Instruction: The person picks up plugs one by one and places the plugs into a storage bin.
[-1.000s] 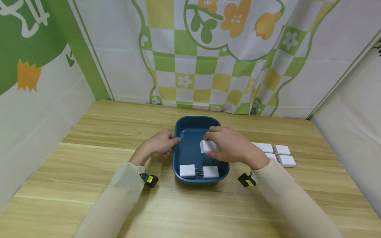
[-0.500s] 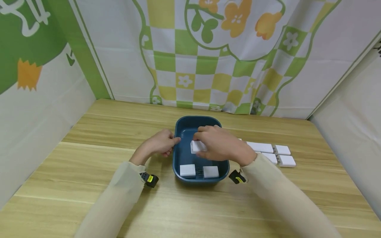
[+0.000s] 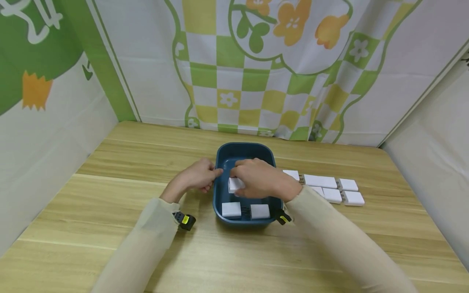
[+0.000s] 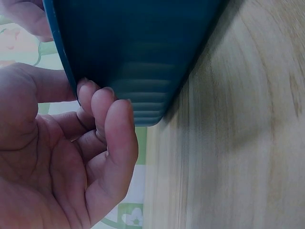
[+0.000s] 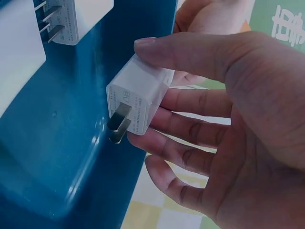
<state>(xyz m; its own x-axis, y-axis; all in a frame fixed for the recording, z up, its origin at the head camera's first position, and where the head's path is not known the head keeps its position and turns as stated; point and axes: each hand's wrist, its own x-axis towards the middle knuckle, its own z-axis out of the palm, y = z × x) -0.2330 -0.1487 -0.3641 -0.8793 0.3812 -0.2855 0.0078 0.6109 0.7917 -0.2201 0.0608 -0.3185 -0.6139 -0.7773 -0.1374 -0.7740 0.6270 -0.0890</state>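
A dark blue plastic bin (image 3: 244, 149) stands on the wooden table. My left hand (image 3: 198, 176) pinches its left rim, thumb on the inner side and curled fingers against the outer wall in the left wrist view. Inside the bin, my right hand (image 3: 261, 179) holds a white charger plug (image 5: 138, 90) between thumb and fingers, over the left half. Its two flat metal prongs (image 5: 119, 123) point away from the palm. Two more white charger plugs, a left one (image 3: 231, 209) and a right one (image 3: 259, 211), lie at the bin's near end, prongs facing each other.
To the right of the bin, several white charger plugs (image 3: 332, 195) lie in two rows on the table (image 3: 234, 260). A printed curtain (image 3: 253, 81) hangs behind the table's back edge, with fabric walls on both sides.
My right hand has moved left across the bin with the charger plug, uncovering more of the plugs on the table. The left hand stays on the rim.
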